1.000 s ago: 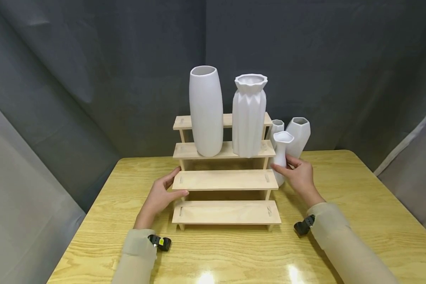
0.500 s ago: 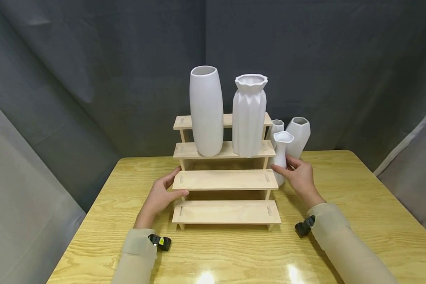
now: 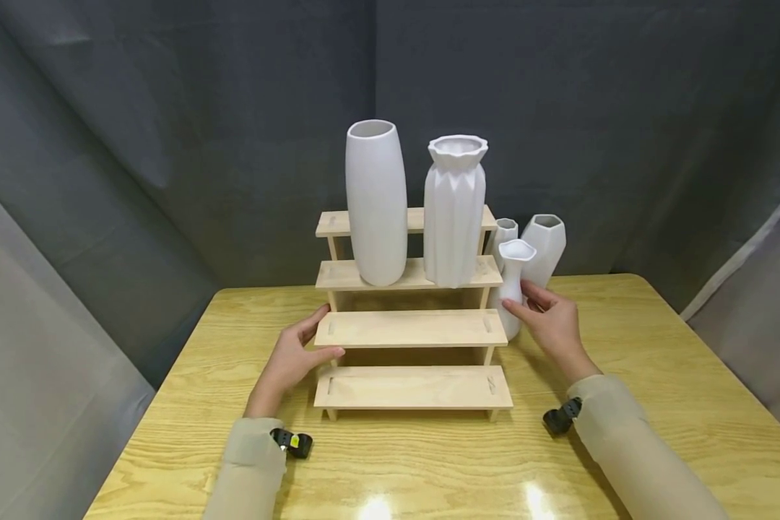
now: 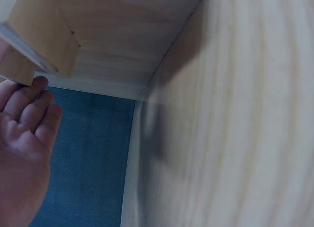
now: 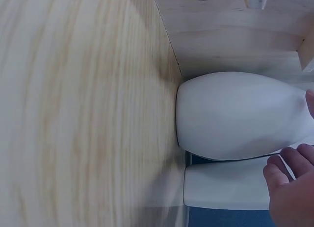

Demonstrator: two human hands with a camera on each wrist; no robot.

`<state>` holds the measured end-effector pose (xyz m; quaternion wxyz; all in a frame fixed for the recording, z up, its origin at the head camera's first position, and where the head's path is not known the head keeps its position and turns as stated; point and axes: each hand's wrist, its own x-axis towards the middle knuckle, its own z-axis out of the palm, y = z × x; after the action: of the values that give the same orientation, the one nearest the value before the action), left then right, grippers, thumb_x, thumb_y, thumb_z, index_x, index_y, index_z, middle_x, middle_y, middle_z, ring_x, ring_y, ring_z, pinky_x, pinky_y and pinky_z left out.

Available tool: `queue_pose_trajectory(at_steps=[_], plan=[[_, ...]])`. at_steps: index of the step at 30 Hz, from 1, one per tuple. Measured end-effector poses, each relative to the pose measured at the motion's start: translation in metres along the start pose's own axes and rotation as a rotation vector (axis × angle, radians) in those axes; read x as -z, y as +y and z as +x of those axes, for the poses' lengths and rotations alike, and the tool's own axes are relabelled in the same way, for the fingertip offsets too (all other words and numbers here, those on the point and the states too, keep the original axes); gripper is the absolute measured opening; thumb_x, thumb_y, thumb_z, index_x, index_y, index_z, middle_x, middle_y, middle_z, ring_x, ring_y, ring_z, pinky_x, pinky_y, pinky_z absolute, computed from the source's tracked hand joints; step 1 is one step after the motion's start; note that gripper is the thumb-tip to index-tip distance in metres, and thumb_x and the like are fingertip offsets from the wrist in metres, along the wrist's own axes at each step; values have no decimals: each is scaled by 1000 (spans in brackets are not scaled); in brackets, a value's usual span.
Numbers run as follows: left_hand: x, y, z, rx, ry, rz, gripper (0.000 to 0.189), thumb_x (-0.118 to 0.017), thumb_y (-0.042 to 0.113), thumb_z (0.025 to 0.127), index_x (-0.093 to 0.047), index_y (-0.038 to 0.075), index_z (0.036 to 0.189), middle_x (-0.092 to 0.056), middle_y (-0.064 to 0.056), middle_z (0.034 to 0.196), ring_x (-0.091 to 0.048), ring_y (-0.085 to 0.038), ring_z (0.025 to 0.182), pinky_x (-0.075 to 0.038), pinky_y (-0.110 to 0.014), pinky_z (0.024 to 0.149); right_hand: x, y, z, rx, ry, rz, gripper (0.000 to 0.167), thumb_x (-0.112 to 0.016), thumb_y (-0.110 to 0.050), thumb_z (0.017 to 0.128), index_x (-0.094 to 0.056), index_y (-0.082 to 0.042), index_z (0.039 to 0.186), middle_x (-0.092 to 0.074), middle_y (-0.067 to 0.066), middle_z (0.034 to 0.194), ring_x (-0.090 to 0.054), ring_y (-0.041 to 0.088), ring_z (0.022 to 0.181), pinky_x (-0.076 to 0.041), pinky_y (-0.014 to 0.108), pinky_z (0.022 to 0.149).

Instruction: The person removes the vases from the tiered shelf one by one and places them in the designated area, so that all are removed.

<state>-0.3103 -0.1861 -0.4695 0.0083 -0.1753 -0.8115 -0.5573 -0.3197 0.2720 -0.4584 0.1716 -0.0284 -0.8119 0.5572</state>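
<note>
A stepped wooden display stand (image 3: 411, 328) stands mid-table. My left hand (image 3: 292, 357) holds its left side, thumb near the second step's edge and fingers reaching behind. In the left wrist view the fingertips (image 4: 40, 81) lie at a wooden edge. To the right of the stand, a small white vase (image 3: 512, 278) with a flared rim stands upright. My right hand (image 3: 552, 325) is round its narrow middle, thumb in front and fingers at its right side. The right wrist view shows this vase's rounded lower body (image 5: 230, 114) on the wood, with the fingers (image 5: 277, 173) beside it.
A tall smooth vase (image 3: 375, 202) and a pleated vase (image 3: 455, 217) stand upright on the stand's upper steps. Behind the small vase are a faceted vase (image 3: 546, 249), leaning right, and another narrow vase (image 3: 505, 231). A dark curtain (image 3: 266, 144) hangs behind the table (image 3: 188, 390).
My right hand has shifted slightly to the right along the small vase, its thumb now closer to the vase's middle. The left hand, stand and vases keep their places.
</note>
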Motion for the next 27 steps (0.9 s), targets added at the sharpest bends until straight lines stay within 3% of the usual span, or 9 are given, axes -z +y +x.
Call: queue_pose_trajectory(at_steps=[11, 21, 27], plan=[[0, 2, -1, 20, -7, -3, 85, -84, 41, 78, -40, 32, 151, -37, 11, 154, -30, -24, 143, -28, -45, 115, 11, -9, -10, -28, 16, 31, 74, -81, -40, 81, -55, -4, 141, -54, 12, 141, -51, 27, 129, -44, 31, 103], [0, 1, -1, 27, 5, 12, 90, -84, 46, 76, -39, 30, 152, -36, 14, 153, -30, -27, 143, -29, -49, 114, 21, -24, -25, -9, 17, 38, 71, -78, -38, 85, -54, -4, 142, -55, 14, 140, -54, 27, 126, -46, 15, 92], [-1, 0, -1, 28, 2, 7, 88, -84, 45, 77, -39, 32, 152, -35, 12, 155, -29, -28, 143, -28, -50, 114, 25, -31, -33, -7, -9, 15, 69, -76, -38, 87, -53, -4, 142, -56, 15, 139, -55, 27, 126, -48, 15, 89]])
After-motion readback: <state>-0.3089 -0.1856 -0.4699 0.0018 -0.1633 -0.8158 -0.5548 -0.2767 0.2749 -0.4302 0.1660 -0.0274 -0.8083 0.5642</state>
